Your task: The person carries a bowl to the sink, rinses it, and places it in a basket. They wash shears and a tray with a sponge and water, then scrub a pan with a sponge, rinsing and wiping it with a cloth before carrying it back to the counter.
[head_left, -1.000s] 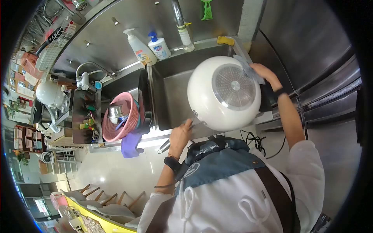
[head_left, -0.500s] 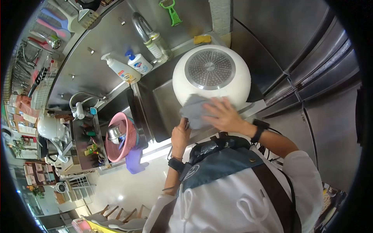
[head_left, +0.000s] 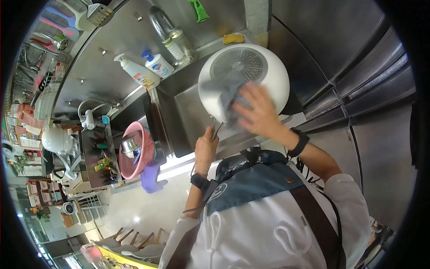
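Observation:
A white pan (head_left: 277, 78) is held bottom up over the sink, its round grey dotted base facing me. My left hand (head_left: 206, 145) is closed around the pan's handle (head_left: 217, 128) at the near side. A grey cloth (head_left: 229, 101), smeared by motion, lies across the pan's near side and part of its base. My right hand (head_left: 257, 111) presses on that cloth with its fingers over it; they are blurred too.
The sink (head_left: 188, 107) lies under the pan, with a faucet (head_left: 172, 38) behind it. Two pump bottles (head_left: 160, 66) stand on its back ledge beside a yellow sponge (head_left: 233, 39). Left are a pink basket (head_left: 139, 157) with bowls and a purple cloth (head_left: 152, 178).
My right hand and the grey cloth have moved up the pan, so the cloth now covers part of the base. My left hand keeps its hold on the handle, which shows more clearly.

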Demonstrator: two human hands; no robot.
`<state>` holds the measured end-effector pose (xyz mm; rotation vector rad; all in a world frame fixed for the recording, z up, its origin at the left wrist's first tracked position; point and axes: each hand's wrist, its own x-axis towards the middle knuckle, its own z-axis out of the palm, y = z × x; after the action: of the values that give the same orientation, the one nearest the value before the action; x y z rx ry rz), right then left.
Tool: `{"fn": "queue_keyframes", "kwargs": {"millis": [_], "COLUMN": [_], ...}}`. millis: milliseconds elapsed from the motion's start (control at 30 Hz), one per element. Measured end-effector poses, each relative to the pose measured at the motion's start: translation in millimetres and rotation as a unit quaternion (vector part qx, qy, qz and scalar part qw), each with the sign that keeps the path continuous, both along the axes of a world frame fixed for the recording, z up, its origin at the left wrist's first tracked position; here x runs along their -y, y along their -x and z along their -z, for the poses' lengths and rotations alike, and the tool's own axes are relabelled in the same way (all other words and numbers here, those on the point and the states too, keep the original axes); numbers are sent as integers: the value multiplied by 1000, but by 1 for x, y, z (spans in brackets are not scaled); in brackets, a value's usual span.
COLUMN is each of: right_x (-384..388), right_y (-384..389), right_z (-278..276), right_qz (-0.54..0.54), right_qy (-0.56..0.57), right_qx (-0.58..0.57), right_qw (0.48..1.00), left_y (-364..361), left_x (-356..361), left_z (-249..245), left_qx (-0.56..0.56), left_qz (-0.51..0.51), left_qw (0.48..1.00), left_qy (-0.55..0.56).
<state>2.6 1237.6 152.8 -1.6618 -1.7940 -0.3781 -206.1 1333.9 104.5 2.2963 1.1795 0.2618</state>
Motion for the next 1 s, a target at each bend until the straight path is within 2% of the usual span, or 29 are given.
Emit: {"fn": "queue_keyframes", "kwargs": {"millis": [100, 200, 233, 267, 333, 367, 433, 500, 533, 567, 600, 633, 667, 767, 833, 900, 933, 967, 1000], "right_x": [-17, -17, -8, 4, 31, 44, 51, 35, 25, 14, 1, -16, -22, -40, -25, -7, 3, 12, 28], "right_y": [18, -27, -53, -77, -147, -167, -156, -104, -77, -45, -14, 1, 31, 36, 9, -44, -71, -111, -143], "right_z": [1, 7, 13, 17, 63, 60, 15, -28, -36, -50, -57, -31, -35, 3, -6, -2, -1, 10, 25], "right_qz": [-36, 27, 99, 192, 318, 340, 377, 262, 242, 158, 127, 43, 25, -15, 44, 144, 225, 314, 349], "right_qy": [51, -45, -72, -35, -10, -46, -39, -105, -52, -40, 6, -25, 81, 20, 25, 50, 89, 204, 148], "right_qx": [35, -35, -45, -88, -227, -196, -131, -122, -112, -96, -37, 7, -12, 57, 80, -35, -87, -134, -121], "right_qw": [997, 998, 991, 977, 920, 918, 916, 951, 962, 982, 991, 999, 996, 998, 996, 988, 966, 917, 918], "left_y": [-2, 4, 6, 9, 13, 14, 12, 11, 6, 2, -1, -3, -4, -3, 2, 7, 11, 15, 21], "left_x": [2, 1, 1, 3, 2, -1, -3, -3, -4, -6, -7, -7, -7, -7, -7, -6, -7, -7, -6], "left_z": [0, 2, 4, 5, -1, -5, -5, -5, -5, -6, -7, -7, -7, -3, -4, -2, 1, 2, 3], "left_qx": [-21, -36, -29, -21, -42, -51, -30, -28, -31, -32, -30, -27, -25, -9, -22, -29, -30, -34, -37], "left_qz": [8, 4, 2, 1, -5, -5, -4, -3, -7, -10, -8, -8, -8, -4, -8, -15, -17, -18, -16], "left_qw": [999, 998, 998, 998, 998, 997, 998, 998, 998, 998, 998, 998, 998, 998, 998, 998, 998, 998, 998], "left_qy": [-35, -53, -54, -54, -52, -54, -60, -59, -56, -54, -56, -57, -56, -58, -55, -48, -46, -44, -42]}}
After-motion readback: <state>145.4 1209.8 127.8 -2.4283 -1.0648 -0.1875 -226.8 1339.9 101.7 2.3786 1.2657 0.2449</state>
